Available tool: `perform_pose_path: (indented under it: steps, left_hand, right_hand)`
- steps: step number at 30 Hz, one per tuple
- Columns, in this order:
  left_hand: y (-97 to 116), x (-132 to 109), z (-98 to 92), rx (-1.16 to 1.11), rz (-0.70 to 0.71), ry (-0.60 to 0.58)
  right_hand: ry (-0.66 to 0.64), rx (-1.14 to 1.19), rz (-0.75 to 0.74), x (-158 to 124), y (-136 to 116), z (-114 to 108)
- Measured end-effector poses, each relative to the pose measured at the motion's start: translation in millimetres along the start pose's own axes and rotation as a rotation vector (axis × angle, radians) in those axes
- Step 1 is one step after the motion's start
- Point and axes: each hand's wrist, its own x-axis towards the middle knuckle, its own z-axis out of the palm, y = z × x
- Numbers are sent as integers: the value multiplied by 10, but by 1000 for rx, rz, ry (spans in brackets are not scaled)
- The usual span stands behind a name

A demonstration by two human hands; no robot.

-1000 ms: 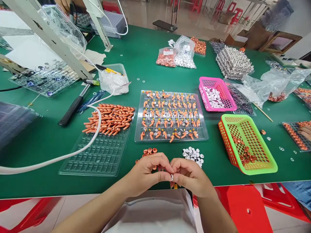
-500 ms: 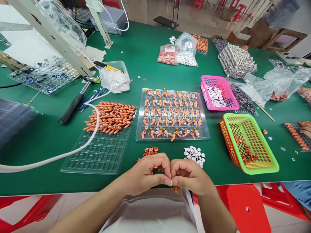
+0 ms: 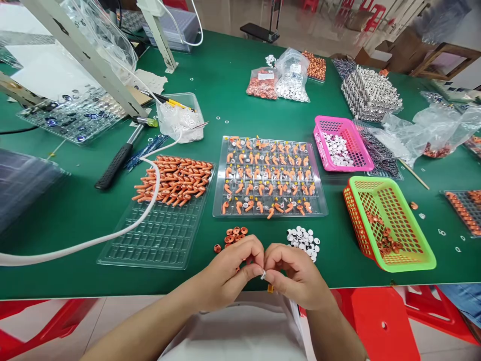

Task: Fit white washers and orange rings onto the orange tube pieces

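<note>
My left hand (image 3: pixel 233 277) and my right hand (image 3: pixel 298 278) meet at the table's front edge, fingertips pinched together on a small whitish part (image 3: pixel 263 275). Most of that part is hidden by the fingers. A yellow-orange tab (image 3: pixel 270 288) shows just below my right fingertips. Behind my left hand lie loose copper-coloured caps (image 3: pixel 236 231), and a heap of white and black discs (image 3: pixel 302 240) lies behind my right. Farther back, a clear tray (image 3: pixel 319 206) holds rows of orange curved pieces (image 3: pixel 249 188) with yellow tabs.
To the left, stacked copper-coloured stems (image 3: pixel 176 178) sit on a green-looking clear tray (image 3: pixel 146 245), crossed by a white hose (image 3: pixel 124 230). A hammer (image 3: pixel 116 163) lies beyond. At right stand a pink basket (image 3: pixel 370 163) and a lime-green basket (image 3: pixel 428 260). Filled bags (image 3: pixel 293 75) lie at the back.
Both hands stay pinched together, with their fingertips slightly higher and the small part turned a little. The view has shifted slightly. Another person's hand at the right edge has gone out of view.
</note>
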Motion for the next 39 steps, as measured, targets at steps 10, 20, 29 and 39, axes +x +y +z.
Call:
perform_pose_path:
  steps: [10,20,29,39]
  left_hand:
    - [13,-5,-40,39,24,22]
    - [11,-77,-65,190,0,123]
    - [72,326,-234,781,-81,398]
    - [-311,581,-286,1121,-39,344]
  right_hand:
    - [96,-241,-159,-30,-15,76]
    - [222,-260,-143,-87,10,-13]
    - [326,-173,-152,-200,124,-114]
    - [292,-153,-130,-278,235,-159]
